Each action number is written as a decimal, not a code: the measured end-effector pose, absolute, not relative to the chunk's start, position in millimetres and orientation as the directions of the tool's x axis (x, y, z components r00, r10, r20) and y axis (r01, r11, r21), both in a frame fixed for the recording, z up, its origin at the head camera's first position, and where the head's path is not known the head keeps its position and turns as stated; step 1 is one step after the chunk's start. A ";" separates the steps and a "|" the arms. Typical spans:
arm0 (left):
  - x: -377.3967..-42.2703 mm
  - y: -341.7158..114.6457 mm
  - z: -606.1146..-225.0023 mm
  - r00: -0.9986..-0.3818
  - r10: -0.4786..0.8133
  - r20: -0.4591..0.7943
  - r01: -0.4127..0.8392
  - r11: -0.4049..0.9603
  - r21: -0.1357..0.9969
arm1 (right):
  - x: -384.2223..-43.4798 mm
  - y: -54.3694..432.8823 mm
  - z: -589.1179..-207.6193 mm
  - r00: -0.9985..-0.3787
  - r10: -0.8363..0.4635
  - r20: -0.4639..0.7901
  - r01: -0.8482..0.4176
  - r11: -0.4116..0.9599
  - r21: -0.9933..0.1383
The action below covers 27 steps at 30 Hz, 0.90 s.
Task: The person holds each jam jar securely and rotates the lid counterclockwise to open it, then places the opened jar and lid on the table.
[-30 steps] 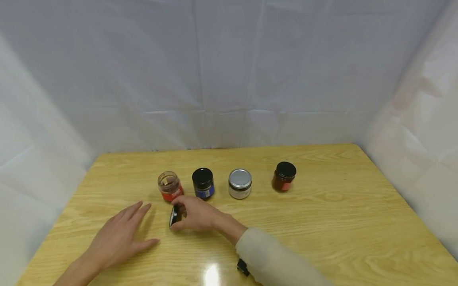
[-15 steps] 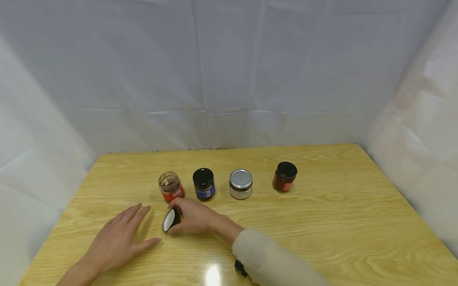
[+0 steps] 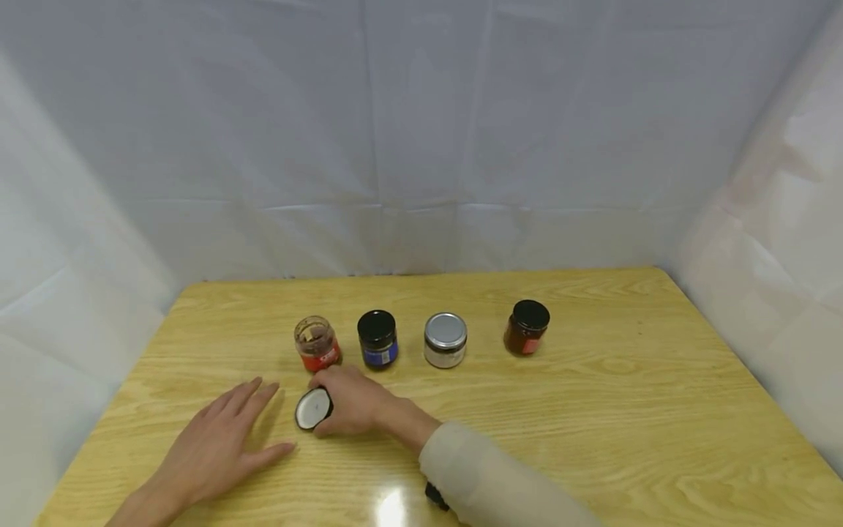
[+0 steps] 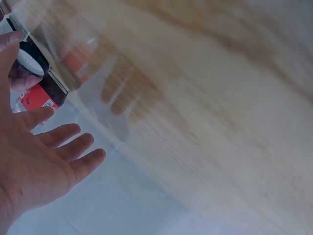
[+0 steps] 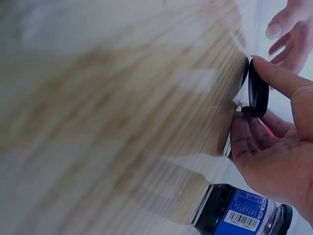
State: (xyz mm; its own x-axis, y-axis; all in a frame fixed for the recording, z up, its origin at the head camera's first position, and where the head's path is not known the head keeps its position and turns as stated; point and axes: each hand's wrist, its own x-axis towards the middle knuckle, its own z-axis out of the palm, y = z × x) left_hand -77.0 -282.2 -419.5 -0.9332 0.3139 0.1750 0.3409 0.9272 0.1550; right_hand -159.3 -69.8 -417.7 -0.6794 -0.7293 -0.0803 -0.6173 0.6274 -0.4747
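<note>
My right hand [image 3: 356,401] pinches a black jar lid [image 3: 313,408] by its rim between thumb and fingers, just over the tabletop. The lid's white inner face is turned up; whether its edge touches the table I cannot tell. Close behind it stands a lidless glass jar with a red label [image 3: 319,348], dark residue showing inside. To the left, my left hand [image 3: 214,446] is spread beside the lid with nothing in it; its fingers look straight in the left wrist view. In the right wrist view the lid [image 5: 257,90] appears edge-on between thumb and fingers.
A blue-labelled jar with black lid [image 3: 378,339], a silver-lidded jar [image 3: 445,340] and a dark red jar with black lid [image 3: 527,328] stand in a row to the right. White sheeting [image 3: 421,146] walls the back and sides of the wooden table [image 3: 626,410].
My right hand has turned the lid from standing on edge until its white inside faces up, shifting it slightly left. The left hand has stayed nearly still.
</note>
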 end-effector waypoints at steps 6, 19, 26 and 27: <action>-75.4 -281.6 -420.8 -0.925 0.327 0.193 0.355 0.925 0.134 | -156.9 -73.7 -418.2 -0.696 -0.709 -0.114 -0.597 0.658 -0.459; -73.8 -280.4 -419.7 -0.937 0.327 0.122 0.339 0.936 0.097 | -157.4 -72.2 -418.4 -0.696 -0.708 -0.123 -0.582 0.656 -0.480; -72.7 -280.2 -420.1 -0.940 0.320 0.117 0.332 0.939 0.093 | -158.0 -70.5 -418.3 -0.688 -0.716 -0.120 -0.588 0.647 -0.485; -72.4 -280.1 -420.1 -0.940 0.320 0.121 0.332 0.939 0.093 | -158.4 -69.7 -418.4 -0.683 -0.721 -0.115 -0.592 0.639 -0.490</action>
State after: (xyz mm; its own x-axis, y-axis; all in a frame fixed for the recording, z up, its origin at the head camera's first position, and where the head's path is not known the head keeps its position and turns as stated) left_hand -72.4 -280.1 -420.1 -0.9396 0.3203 0.1208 0.3320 0.9387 0.0928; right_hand -158.4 -69.7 -418.4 -0.6832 -0.7211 -0.1151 -0.5923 0.6394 -0.4903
